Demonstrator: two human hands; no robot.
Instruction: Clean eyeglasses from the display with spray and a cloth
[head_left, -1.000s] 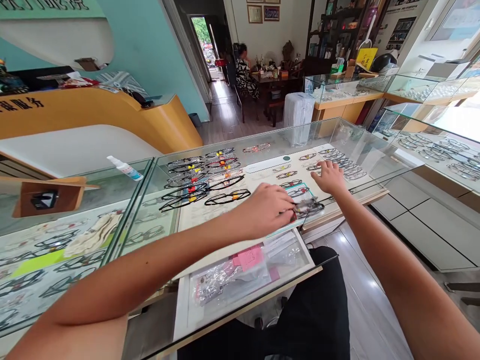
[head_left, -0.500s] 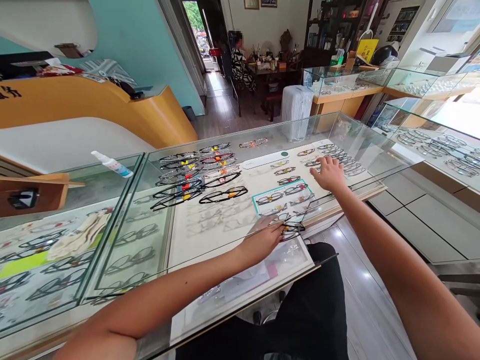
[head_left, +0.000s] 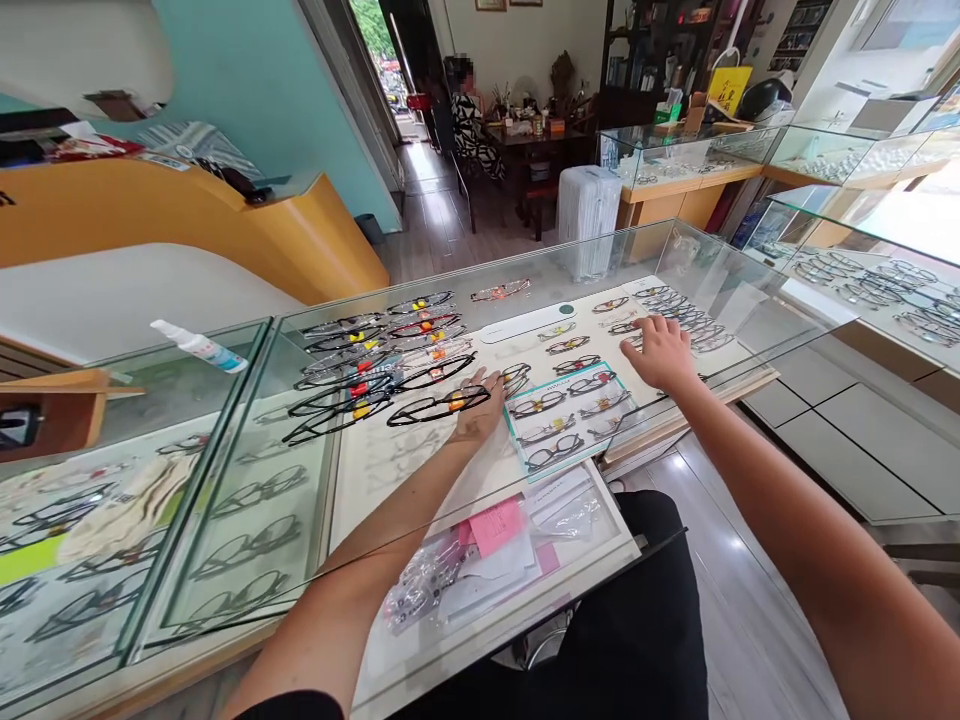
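Inside the glass display case (head_left: pixel 420 280), seen through its top, my left hand (head_left: pixel 482 406) is closed on a pair of eyeglasses (head_left: pixel 517 378). Just right of it, several more eyeglasses lie on a teal-edged display card (head_left: pixel 577 420). My right hand (head_left: pixel 663 352) appears to rest on the case's glass top, fingers spread and holding nothing. Under its fingertips more eyeglasses (head_left: pixel 624 327) show. Rows of dark eyeglasses with coloured tags, among them one pair (head_left: pixel 439 404) close to my left wrist, sit to the left.
A pulled-out drawer (head_left: pixel 555 580) below the case holds plastic bags and a pink paper (head_left: pixel 491 527). A spray bottle (head_left: pixel 199 346) lies on the left-hand case. Beyond the counter stand a silver suitcase (head_left: pixel 589 220) and a seated person (head_left: pixel 472 130).
My left hand has moved from the case's front edge deeper inside and leftward, carrying the eyeglasses. My right hand stays in place. More of the drawer's contents now show.
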